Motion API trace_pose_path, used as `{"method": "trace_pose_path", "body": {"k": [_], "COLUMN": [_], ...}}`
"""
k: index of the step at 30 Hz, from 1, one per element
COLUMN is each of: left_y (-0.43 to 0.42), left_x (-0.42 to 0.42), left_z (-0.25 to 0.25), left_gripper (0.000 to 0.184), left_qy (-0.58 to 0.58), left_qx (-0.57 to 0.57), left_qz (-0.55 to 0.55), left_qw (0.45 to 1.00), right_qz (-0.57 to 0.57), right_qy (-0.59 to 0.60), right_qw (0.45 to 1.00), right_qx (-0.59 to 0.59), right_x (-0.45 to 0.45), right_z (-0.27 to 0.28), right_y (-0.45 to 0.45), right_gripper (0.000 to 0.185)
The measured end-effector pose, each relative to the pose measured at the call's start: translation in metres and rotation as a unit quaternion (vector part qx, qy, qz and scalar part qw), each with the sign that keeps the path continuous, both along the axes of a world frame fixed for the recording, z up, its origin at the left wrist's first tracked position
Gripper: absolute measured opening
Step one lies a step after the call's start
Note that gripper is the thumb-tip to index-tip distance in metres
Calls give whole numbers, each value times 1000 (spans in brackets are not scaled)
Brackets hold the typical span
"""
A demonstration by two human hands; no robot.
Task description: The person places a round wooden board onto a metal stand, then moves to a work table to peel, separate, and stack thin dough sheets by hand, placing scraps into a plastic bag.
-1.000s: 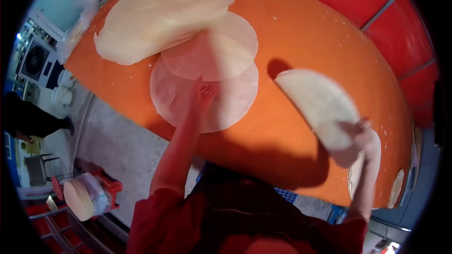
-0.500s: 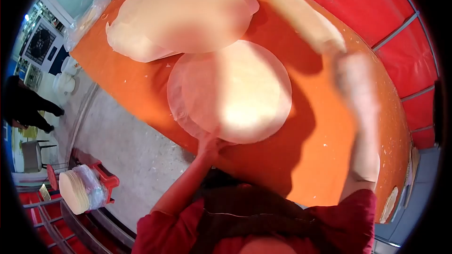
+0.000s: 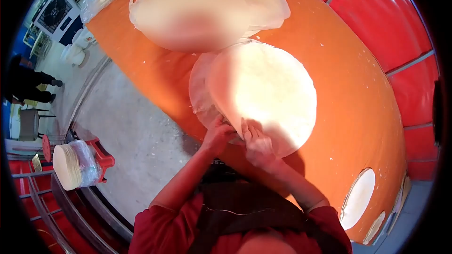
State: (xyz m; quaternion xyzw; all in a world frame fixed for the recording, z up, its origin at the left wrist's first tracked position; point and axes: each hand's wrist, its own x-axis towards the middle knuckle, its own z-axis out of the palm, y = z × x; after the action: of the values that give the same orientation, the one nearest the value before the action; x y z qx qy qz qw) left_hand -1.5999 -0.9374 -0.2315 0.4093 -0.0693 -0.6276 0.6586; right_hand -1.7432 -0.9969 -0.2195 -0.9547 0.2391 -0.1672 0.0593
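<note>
Thin round dough sheets point(image 3: 278, 89) lie overlapped on the orange table point(image 3: 343, 127) in front of me. My left hand point(image 3: 219, 134) pinches their near-left edge. Close beside it, my right hand point(image 3: 256, 145) rests on the near edge of the upper sheet, its fingers spread over the surface. A larger pile of pale sheets point(image 3: 188, 9) lies at the far side, partly overlapping the back of the nearer ones.
At the right end of the table lie a white round stack point(image 3: 359, 198) and a smaller piece point(image 3: 375, 228). A red stool point(image 3: 101, 156) bears a stack of rounds point(image 3: 67, 167) at lower left. A person in black point(image 3: 30, 82) stands at far left.
My right hand has come from the right to the near edge of the central sheets. The folded sheet it carried has left it. The central sheets now sit further right in view.
</note>
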Motion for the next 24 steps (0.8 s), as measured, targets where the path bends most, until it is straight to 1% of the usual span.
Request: {"method": "trace_pose_path", "body": {"k": [2, 3, 4, 5, 6, 7, 9, 10, 12, 13, 14, 15, 16, 17, 18, 19, 22, 24], "left_y": [-2, -2, -3, -3, -6, -10, -6, -6, -13, -18, -19, -14, -8, -3, 1, 5, 11, 12], "left_x": [2, 3, 17, 32, 44, 57, 90, 99, 101, 102, 105, 108, 109, 104, 97, 92, 84, 74], "left_z": [4, 4, -2, -7, -16, -20, -11, -7, -8, -11, -19, -30, -38, -41, -43, -43, -30, -23], "left_gripper": [48, 50, 45, 42, 36, 31, 20, 16, 14, 15, 17, 18, 20, 23, 27, 31, 42, 42], "left_qy": [56, 86, -54, -192, -299, -400, -374, -359, -342, -333, -344, -352, -359, -258, -153, -49, 60, 187], "left_qx": [-77, -114, -86, -36, -13, 8, 68, 97, 183, 222, 196, 172, 150, 133, 115, 96, -89, -116], "left_qz": [-3, -8, 21, 48, 148, 248, 132, 73, 59, 52, 43, 35, 29, 52, 79, 105, 61, 65], "left_qw": [995, 990, 995, 980, 943, 882, 916, 926, 920, 915, 917, 919, 921, 956, 978, 989, 992, 973], "right_qz": [-60, -102, -151, -132, -132, -141, -159, -148, -96, -71, -43, -12, 27, 58, 87, 107, 123, 61], "right_qy": [-51, 18, 92, -60, -69, -75, -23, 16, 86, 120, 82, 46, 102, 121, 141, 125, 214, 161], "right_qw": [991, 995, 981, 964, 967, 971, 981, 987, 987, 976, 982, 985, 979, 980, 980, 986, 968, 978], "right_qx": [-108, -9, 79, 222, 206, 181, 106, 57, -92, -169, -167, -164, -176, -143, -108, -29, -51, -117], "right_x": [3, -2, -7, -18, -14, -13, -10, -4, 9, 15, 27, 37, 39, 42, 44, 49, 51, 48], "right_z": [-7, 0, 6, -7, 48, 97, 179, 199, 198, 197, 179, 144, 92, 55, 18, 8, 2, -1], "right_y": [-4, -10, -16, -44, -63, -81, -99, -93, -73, -64, -56, -52, -50, -46, -42, -37, -32, -12], "right_gripper": [28, 16, 16, 21, 20, 15, 10, 12, 12, 13, 14, 16, 20, 24, 28, 31, 25, 29]}}
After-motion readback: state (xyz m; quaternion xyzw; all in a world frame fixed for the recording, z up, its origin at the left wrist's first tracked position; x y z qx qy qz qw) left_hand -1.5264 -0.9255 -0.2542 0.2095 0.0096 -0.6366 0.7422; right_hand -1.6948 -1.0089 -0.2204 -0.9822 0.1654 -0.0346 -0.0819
